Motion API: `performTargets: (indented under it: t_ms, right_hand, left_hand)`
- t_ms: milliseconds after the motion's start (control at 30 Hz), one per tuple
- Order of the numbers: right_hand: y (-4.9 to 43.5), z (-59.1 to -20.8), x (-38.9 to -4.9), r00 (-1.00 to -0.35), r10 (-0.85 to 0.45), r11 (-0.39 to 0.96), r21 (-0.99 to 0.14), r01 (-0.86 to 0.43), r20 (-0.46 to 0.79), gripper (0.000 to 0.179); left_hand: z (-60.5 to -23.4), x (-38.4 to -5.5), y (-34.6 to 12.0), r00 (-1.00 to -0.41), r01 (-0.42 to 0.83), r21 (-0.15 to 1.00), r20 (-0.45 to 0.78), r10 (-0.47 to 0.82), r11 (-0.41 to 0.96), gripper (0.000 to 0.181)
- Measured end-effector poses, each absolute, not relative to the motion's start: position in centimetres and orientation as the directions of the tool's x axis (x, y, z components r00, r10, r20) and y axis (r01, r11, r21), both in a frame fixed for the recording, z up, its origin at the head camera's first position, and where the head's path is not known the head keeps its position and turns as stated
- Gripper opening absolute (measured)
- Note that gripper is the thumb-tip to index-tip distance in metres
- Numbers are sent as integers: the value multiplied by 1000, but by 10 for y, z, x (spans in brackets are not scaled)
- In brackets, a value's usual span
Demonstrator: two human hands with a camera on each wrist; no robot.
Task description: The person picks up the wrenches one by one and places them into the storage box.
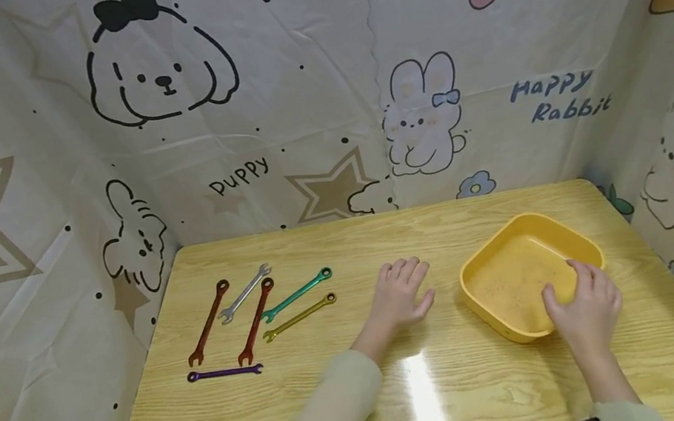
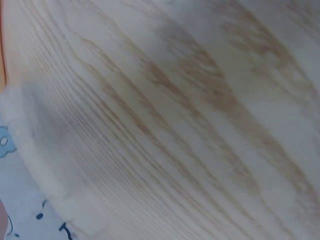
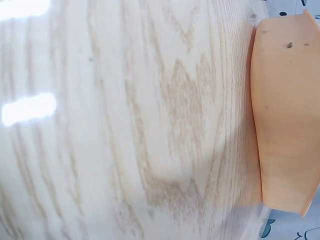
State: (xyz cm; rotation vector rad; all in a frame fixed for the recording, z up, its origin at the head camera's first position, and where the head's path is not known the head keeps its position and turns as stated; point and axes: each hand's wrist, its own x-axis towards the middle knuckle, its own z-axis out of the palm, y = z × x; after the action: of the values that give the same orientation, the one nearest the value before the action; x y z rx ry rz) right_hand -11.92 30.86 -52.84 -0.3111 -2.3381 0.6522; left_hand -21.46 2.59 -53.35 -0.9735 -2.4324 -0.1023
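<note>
My right hand [image 1: 587,309] is over the near right rim of a yellow plastic basin [image 1: 486,308], thumb and fingers spread apart; whether it touches the rim is hard to tell. The basin's outer wall [image 3: 285,110] shows at the right of the right wrist view, with no fingers in sight. Left of the basin, my left hand [image 1: 398,297] is palm down with fingers extended, holding nothing. Several combination wrenches lie at the table's left: two red ones [image 1: 208,325], a silver wrench [image 1: 245,294], a green wrench [image 1: 294,296], a yellow wrench [image 1: 298,318] and a purple wrench [image 1: 225,372].
The wood-grain table [image 1: 360,417] is bordered at the back and both sides by hanging cloth [image 1: 293,113] printed with cartoon animals and stars. Bright light reflects off the tabletop between the arms. Table surface fills most of the left wrist view.
</note>
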Motion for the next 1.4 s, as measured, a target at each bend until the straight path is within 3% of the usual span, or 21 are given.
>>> performTargets:
  t_ms: [467,800,1400]
  right_hand:
    - [315,-533,-114,-750,491,794,-583,175,444,51]
    - [316,-533,-109,-767,566,726,-623,292,301,58]
    - [310,-536,-109,-744,658,635,-617,465,116,74]
  left_hand:
    - [-522,-224,57,-638,695,-110,361,680,710,48]
    - [-515,-230,77,-710,670,-105,197,676,735,48]
    - [-512,-226,115,-749,658,-42,74,659,752,51]
